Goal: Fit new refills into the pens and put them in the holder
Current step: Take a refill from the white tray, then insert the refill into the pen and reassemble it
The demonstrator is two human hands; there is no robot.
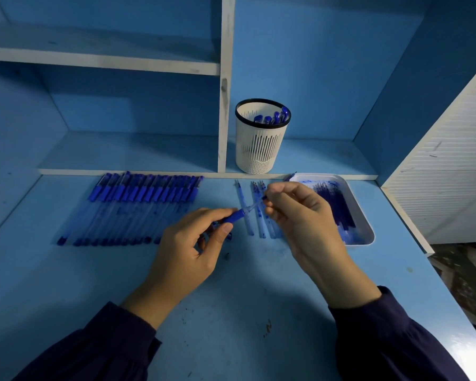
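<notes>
Gripping the pen (234, 216) in the curled left hand (187, 251); pinching the refill (254, 206) with the right hand (302, 215), bridging both grips. Working well short of the holder (260, 149), standing beyond both grips.

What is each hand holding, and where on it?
The left hand holds a pen by its blue section; right hand pinches the far end of the refill sticking from it.
</notes>
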